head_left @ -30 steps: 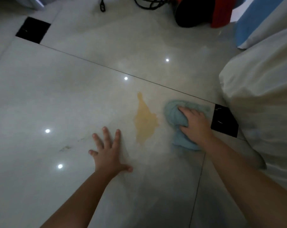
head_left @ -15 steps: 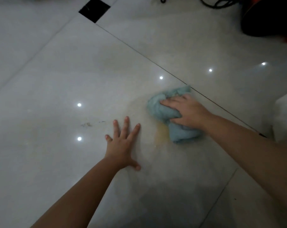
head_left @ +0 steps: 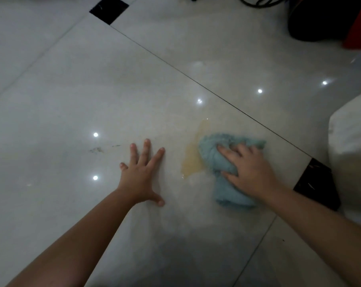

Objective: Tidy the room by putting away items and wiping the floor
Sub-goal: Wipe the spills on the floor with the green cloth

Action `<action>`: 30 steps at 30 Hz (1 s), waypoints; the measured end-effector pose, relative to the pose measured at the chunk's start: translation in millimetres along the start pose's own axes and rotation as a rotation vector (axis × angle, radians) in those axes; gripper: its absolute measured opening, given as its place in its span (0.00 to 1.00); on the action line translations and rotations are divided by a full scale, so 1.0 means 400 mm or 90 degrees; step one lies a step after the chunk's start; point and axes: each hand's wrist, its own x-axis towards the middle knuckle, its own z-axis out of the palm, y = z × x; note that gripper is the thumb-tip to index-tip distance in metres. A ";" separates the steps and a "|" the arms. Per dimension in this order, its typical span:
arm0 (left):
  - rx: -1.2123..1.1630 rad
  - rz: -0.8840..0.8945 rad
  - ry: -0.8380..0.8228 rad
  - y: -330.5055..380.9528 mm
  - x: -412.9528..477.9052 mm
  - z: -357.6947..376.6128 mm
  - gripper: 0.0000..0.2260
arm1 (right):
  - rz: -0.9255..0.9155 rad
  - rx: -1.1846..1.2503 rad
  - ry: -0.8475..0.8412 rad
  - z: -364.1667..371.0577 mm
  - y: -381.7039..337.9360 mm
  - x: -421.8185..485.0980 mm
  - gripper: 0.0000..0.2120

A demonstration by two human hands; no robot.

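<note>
One blue cloth [head_left: 211, 158], one yellowish spill [head_left: 191, 164], one left hand [head_left: 141, 175] and one right hand [head_left: 252, 172], two black inset tiles [head_left: 109, 9] [head_left: 318, 183], five bright light reflections [head_left: 95, 134] on the floor [head_left: 72, 79], one dark smudge [head_left: 96, 150].

A black and red thing [head_left: 328, 19] stands at the far side, a black cord [head_left: 256, 5] lies curled just to the left of it, and a big soft white bundle [head_left: 353, 152] sits well apart from it, closer in.

left hand [head_left: 142, 175] splayed flat, right hand [head_left: 251, 171] curled
</note>
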 end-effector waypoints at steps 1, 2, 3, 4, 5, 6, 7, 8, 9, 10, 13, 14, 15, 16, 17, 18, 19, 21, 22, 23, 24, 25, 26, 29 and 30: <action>0.000 -0.002 0.003 0.001 -0.002 0.000 0.62 | -0.010 0.000 0.026 0.014 -0.005 -0.020 0.30; 0.005 -0.004 0.005 0.004 -0.004 0.000 0.62 | -0.002 -0.007 0.058 0.025 -0.003 -0.025 0.29; 0.015 -0.005 0.008 0.008 -0.006 0.000 0.62 | 0.034 0.001 0.077 0.025 -0.002 -0.015 0.28; 0.025 -0.009 0.010 0.011 -0.009 0.001 0.62 | 0.098 0.024 0.100 0.017 -0.006 0.006 0.28; 0.030 -0.017 0.013 0.014 -0.012 0.002 0.62 | 0.166 0.050 0.103 0.007 -0.013 0.026 0.28; 0.027 -0.028 0.016 0.017 -0.016 0.005 0.62 | 0.220 0.076 0.094 0.006 -0.022 0.042 0.29; 0.019 -0.039 0.019 0.018 -0.020 0.009 0.62 | 0.252 0.080 0.085 0.010 -0.037 0.048 0.30; 0.009 -0.046 0.020 0.019 -0.023 0.011 0.62 | 0.259 0.076 0.076 0.013 -0.060 0.046 0.31; -0.001 -0.047 0.020 0.020 -0.023 0.014 0.62 | 0.237 0.059 0.082 0.020 -0.085 0.033 0.31; -0.010 -0.046 0.018 0.019 -0.024 0.014 0.61 | 0.193 0.044 0.088 0.035 -0.108 0.017 0.31; -0.035 -0.039 0.009 0.015 -0.026 0.013 0.61 | 0.076 0.007 0.079 0.067 -0.135 -0.022 0.30; -0.044 -0.037 0.009 0.014 -0.026 0.013 0.61 | 0.059 0.008 0.076 0.068 -0.123 -0.018 0.30; -0.051 -0.034 0.011 0.012 -0.025 0.013 0.61 | 0.056 0.004 0.088 0.061 -0.105 -0.008 0.29; -0.057 -0.032 0.016 0.010 -0.024 0.015 0.61 | 0.066 -0.006 0.111 0.052 -0.085 0.006 0.28; -0.060 -0.031 0.020 0.007 -0.022 0.017 0.61 | 0.090 -0.007 0.131 0.041 -0.067 0.023 0.27; -0.060 -0.031 0.022 0.006 -0.020 0.018 0.62 | 0.129 0.010 0.131 0.029 -0.052 0.045 0.27; -0.058 -0.031 0.022 0.005 -0.018 0.018 0.62 | 0.167 0.046 0.112 0.018 -0.040 0.072 0.28; -0.053 -0.034 0.018 0.007 -0.016 0.018 0.62 | 0.198 0.087 0.102 -0.003 -0.028 0.128 0.29; -0.052 -0.035 0.017 0.008 -0.017 0.018 0.62 | 0.193 0.093 0.103 -0.014 -0.033 0.152 0.29; -0.054 -0.034 0.017 0.009 -0.018 0.017 0.62 | 0.176 0.089 0.103 -0.020 -0.043 0.172 0.29; -0.058 -0.032 0.017 0.009 -0.020 0.016 0.62 | 0.151 0.084 0.092 -0.023 -0.059 0.188 0.29; -0.061 -0.031 0.018 0.009 -0.021 0.015 0.62 | 0.114 0.072 0.074 -0.014 -0.080 0.197 0.29; -0.062 -0.030 0.019 0.008 -0.022 0.014 0.62 | 0.060 0.060 0.059 0.002 -0.108 0.195 0.29; -0.061 -0.030 0.021 0.006 -0.022 0.015 0.62 | -0.074 0.054 0.062 0.035 -0.163 0.166 0.29; -0.061 -0.030 0.022 0.006 -0.022 0.016 0.62 | -0.080 0.050 0.060 0.029 -0.151 0.169 0.29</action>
